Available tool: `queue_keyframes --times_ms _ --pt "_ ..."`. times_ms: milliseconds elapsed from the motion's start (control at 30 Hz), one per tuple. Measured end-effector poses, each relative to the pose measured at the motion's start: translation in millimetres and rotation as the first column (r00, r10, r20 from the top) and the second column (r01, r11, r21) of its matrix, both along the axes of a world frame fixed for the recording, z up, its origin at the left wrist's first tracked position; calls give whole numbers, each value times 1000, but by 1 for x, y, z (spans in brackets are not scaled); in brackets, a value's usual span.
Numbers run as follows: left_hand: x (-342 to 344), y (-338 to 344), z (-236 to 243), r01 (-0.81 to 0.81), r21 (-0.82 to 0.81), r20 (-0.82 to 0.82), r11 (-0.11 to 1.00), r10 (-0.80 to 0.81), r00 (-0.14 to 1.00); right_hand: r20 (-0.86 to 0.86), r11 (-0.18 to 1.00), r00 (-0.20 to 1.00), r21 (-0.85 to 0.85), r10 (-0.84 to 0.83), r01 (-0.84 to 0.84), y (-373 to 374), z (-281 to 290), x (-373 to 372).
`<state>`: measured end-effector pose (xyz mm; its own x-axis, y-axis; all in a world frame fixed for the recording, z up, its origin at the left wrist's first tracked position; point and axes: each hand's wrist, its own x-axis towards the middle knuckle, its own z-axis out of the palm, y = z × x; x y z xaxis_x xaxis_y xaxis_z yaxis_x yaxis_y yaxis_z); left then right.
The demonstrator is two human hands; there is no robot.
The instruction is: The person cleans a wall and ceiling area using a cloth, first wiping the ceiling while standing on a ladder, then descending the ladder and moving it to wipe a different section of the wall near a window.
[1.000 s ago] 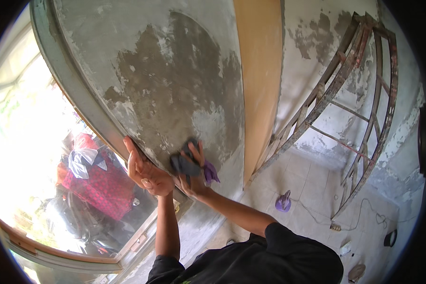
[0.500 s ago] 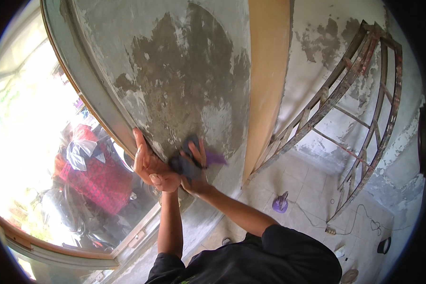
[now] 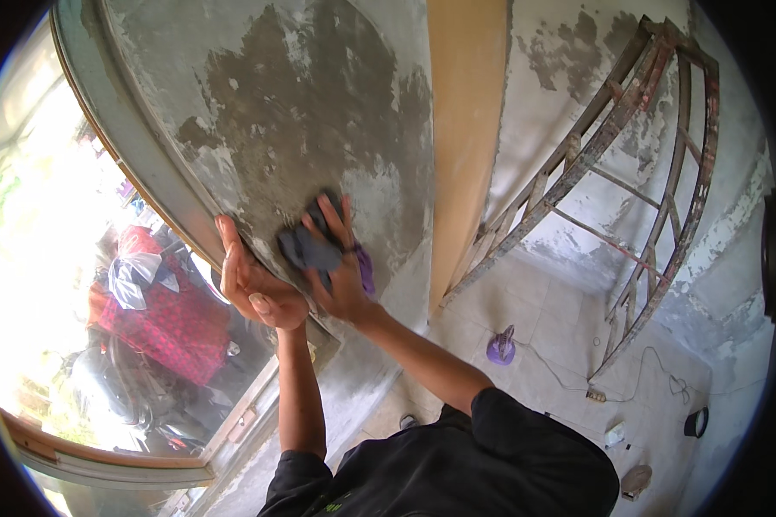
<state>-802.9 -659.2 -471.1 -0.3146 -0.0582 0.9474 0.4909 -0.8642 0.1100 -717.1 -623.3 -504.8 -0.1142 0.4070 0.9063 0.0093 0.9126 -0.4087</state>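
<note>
My right hand point(image 3: 343, 280) presses a crumpled dark grey cloth point(image 3: 310, 246) against the wall point(image 3: 310, 121), its fingers spread over it. A purple piece point(image 3: 366, 270) hangs at that hand's outer side; whether it belongs to the cloth I cannot tell. Patches of darker, rough grey plaster cover the wall above both hands. On the left, my left hand point(image 3: 254, 280) rests along the window frame point(image 3: 177, 181) where it meets the wall. Its fingers are stretched out and it holds nothing that shows.
An orange-tan strip point(image 3: 466, 129) runs up the wall's right edge. Beyond it a paint-stained ladder point(image 3: 569, 177) leans across the corner. On the tiled floor lie a purple bundle point(image 3: 501, 346), a cord with a socket block point(image 3: 596, 395) and a black ring point(image 3: 697, 422).
My right hand has slid the cloth upward on the wall, and the purple piece hangs closer to the wrist. The left hand keeps its place on the frame. The whole view has shifted slightly.
</note>
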Motion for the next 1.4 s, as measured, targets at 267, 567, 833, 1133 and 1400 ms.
queue_keyframes --times_ms 267,567,833,1133,1400 --pt "5 0 4 -5 13 12 1000 5 1000 -208 999 977 -17 -44 41 23 -47 -13" --pt "4 1 2 -78 8 -29 997 78 997 -424 465 838 -852 -343 -241 73 -126 14" --pt "5 5 4 -99 21 -31 995 99 995 -533 687 844 -637 -64 -350 59 48 12" --pt "5 3 7 -188 26 -56 982 189 980 -205 938 955 -316 -215 144 83 -29 9" --pt "5 5 7 -256 65 -70 965 260 963 -273 390 796 -919 -541 -50 97 -200 17"
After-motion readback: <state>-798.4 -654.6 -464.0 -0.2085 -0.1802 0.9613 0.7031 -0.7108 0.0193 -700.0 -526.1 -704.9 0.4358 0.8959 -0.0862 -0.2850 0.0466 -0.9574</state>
